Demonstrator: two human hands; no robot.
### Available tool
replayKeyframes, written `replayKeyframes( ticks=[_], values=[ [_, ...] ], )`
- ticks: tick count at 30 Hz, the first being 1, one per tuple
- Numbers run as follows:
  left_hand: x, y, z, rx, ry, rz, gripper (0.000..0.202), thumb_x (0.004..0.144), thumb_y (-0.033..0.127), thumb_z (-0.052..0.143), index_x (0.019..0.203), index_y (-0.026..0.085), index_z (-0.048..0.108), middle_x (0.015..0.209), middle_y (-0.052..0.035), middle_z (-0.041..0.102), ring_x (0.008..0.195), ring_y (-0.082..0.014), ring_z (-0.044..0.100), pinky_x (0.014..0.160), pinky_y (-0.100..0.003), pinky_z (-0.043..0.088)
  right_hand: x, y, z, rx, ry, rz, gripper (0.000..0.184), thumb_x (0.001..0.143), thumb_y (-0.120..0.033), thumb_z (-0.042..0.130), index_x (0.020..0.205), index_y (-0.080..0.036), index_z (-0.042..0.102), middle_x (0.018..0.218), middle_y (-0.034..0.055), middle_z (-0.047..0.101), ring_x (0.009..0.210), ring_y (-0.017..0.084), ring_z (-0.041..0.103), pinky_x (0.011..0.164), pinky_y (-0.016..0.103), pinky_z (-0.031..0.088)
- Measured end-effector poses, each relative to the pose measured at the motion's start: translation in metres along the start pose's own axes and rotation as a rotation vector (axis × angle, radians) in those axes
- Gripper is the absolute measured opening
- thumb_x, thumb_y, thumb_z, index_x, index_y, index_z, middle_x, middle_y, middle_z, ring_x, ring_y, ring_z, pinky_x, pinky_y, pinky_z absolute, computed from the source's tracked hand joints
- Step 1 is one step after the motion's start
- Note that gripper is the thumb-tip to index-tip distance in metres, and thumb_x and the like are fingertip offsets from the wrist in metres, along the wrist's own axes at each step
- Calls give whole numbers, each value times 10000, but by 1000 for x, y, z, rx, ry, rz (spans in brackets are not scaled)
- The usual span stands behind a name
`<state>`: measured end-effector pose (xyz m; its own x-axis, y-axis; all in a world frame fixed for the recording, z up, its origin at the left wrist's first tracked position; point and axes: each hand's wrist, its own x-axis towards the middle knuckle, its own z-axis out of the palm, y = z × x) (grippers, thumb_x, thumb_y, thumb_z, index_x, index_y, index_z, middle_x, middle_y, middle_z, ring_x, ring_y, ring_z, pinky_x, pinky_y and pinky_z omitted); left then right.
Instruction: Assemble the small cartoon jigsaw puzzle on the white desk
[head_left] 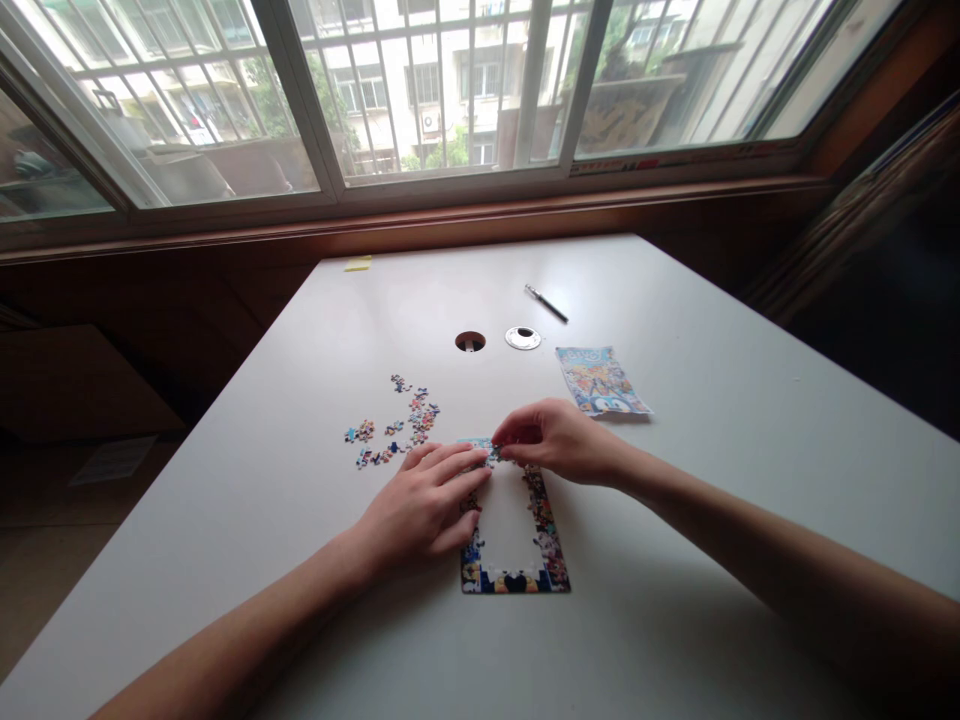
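A jigsaw puzzle (551, 540) lies on the white table as a rectangular frame of joined pieces, with bare tabletop showing in its middle. My left hand (431, 495) rests flat over its upper left side, fingers stretched out, hiding that part. At the top edge my right hand (551, 440) pinches a small puzzle piece (497, 453), mostly covered by the fingertips. Loose puzzle pieces (422, 415) lie scattered left of the puzzle, beyond my left hand. To the right, past my right hand, is a colourful picture sheet (604, 380).
The white table (247, 520) reaches to a barred window. Toward its far side are a round cable hole (470, 342), a metal ring cover (523, 338) and a dark pen (547, 303). A yellow paper slip (358, 264) lies at the far left edge.
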<state>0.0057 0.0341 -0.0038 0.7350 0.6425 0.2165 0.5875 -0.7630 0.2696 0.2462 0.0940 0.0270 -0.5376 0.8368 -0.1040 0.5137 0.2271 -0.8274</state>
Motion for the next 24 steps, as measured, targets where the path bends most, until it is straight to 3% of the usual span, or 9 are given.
replayKeyframes(
  ticks=[6, 24],
  values=[
    [0, 0, 0, 4, 9, 4, 465, 921, 298, 503, 1381, 230, 503, 1476, -57, 495, 1378, -251, 432, 1148, -454, 312, 0, 3, -1, -92, -2, -36, 158, 782, -242, 703, 901, -174, 782, 808, 40, 771, 714, 164, 679, 646, 264, 496],
    [1, 1, -1, -2, 2, 3, 487, 925, 299, 499, 1408, 238, 478, 1476, -58, 496, 1378, -254, 432, 1151, -459, 303, -6, -3, 5, -344, -2, -201, 141, 805, -176, 652, 847, -180, 786, 701, 26, 710, 608, 119, 578, 592, 238, 409]
  ],
)
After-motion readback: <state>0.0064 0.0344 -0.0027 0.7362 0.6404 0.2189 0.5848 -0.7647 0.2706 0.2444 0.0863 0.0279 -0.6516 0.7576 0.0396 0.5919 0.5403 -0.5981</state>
